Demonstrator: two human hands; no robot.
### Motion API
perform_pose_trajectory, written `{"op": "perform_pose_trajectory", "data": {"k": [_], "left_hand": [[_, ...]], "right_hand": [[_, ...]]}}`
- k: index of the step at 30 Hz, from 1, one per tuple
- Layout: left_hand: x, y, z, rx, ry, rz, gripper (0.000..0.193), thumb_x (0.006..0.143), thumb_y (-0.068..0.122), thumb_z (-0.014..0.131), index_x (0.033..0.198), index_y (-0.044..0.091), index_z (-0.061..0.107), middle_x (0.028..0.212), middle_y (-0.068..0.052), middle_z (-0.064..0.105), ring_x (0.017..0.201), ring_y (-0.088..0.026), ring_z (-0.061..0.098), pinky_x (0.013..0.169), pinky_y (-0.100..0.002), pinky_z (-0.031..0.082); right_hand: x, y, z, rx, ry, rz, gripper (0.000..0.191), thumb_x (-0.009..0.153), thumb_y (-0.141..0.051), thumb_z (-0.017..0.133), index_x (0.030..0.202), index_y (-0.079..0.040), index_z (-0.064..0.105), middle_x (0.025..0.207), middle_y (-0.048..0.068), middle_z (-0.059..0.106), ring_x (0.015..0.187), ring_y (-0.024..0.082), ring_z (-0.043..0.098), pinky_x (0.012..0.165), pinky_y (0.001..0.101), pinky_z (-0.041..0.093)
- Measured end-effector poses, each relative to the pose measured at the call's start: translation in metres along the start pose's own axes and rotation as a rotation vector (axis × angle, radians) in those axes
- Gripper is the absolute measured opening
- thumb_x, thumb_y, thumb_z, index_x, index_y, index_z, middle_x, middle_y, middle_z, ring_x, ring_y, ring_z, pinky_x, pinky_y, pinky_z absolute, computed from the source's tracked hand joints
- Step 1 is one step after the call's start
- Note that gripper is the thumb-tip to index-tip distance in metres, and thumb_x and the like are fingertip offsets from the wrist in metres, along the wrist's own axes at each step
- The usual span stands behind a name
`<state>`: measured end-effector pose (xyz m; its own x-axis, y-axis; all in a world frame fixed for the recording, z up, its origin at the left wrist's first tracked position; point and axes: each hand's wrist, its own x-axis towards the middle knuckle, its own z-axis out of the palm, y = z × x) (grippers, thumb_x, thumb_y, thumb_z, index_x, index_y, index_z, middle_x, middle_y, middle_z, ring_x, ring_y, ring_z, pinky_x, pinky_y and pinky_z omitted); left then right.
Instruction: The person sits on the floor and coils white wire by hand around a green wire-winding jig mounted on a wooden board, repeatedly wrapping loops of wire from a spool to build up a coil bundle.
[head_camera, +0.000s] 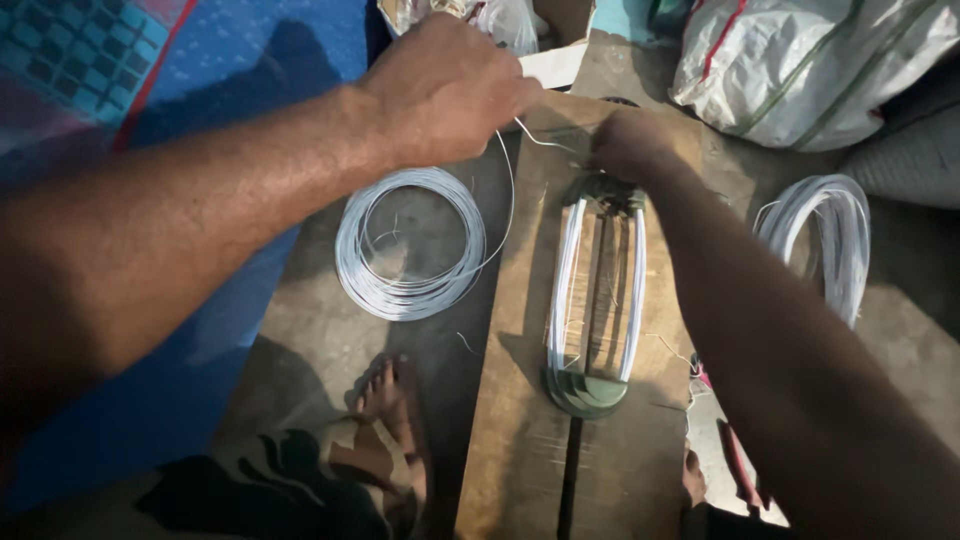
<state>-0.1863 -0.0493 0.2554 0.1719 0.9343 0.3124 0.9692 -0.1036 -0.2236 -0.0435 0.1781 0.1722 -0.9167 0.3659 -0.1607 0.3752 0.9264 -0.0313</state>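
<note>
The right hand (628, 143) lies in shadow at the far end of the winding form (592, 300); its fingers are curled down onto the wound wire there, but the grip itself is hard to make out. The left hand (447, 88) is closed, pinching a white wire strand (505, 205) that runs from its fingers in a curve down to the flat wire coil (410, 243) on the floor. Both forearms are cut off by the frame edges.

The winding form sits on the wooden board (520, 440). Its long axis runs away from the person, along the board, with white wire loops stretched lengthwise between two dark end pieces. A second wire bundle (825, 235) lies to the right, near a white sack (800, 65). A bare foot (392, 400) rests beside the board.
</note>
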Motion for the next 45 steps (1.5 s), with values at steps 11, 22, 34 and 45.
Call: {"op": "perform_pose_trajectory", "data": {"k": [11,22,34,45], "left_hand": [[-0.007,-0.026,0.053,-0.562,0.571,-0.171,0.007,0.102,0.008,0.071,0.105,0.002,0.068,0.102,-0.009,0.072,0.095,-0.025,0.073,0.081,-0.040,0.057],[0.021,0.015,0.097,-1.484,-0.576,-0.952,0.073,0.097,0.067,0.046,0.105,-0.004,0.063,0.072,-0.018,0.064,0.059,-0.031,0.070,0.051,-0.049,0.059],[-0.005,0.066,0.071,-0.319,-1.058,-0.350,0.012,0.085,0.008,0.075,0.095,0.005,0.081,0.090,-0.012,0.081,0.082,-0.028,0.076,0.070,-0.044,0.061],[-0.014,0.044,0.069,0.084,-0.568,-0.089,0.019,0.087,0.014,0.064,0.095,0.012,0.081,0.094,-0.013,0.077,0.095,-0.031,0.074,0.114,-0.064,0.032]], "right_hand": [[-0.209,-0.128,0.085,-0.095,-0.432,-0.175,0.021,0.085,-0.032,0.072,0.090,-0.011,0.071,0.084,0.010,0.072,0.081,0.028,0.071,0.072,0.0434,0.056],[-0.338,-0.053,0.163,0.336,-0.065,0.722,0.035,0.094,-0.038,0.061,0.089,-0.007,0.075,0.082,0.022,0.072,0.084,0.043,0.070,0.075,0.0507,0.054],[-0.162,0.063,0.091,0.160,0.457,0.407,0.027,0.095,-0.031,0.071,0.093,-0.004,0.071,0.091,0.021,0.071,0.086,0.045,0.068,0.073,0.0555,0.052],[-0.020,0.042,0.019,0.178,-0.187,0.301,0.017,0.085,-0.023,0.072,0.086,-0.007,0.081,0.072,0.010,0.074,0.058,0.025,0.073,0.060,0.0406,0.060]]}}
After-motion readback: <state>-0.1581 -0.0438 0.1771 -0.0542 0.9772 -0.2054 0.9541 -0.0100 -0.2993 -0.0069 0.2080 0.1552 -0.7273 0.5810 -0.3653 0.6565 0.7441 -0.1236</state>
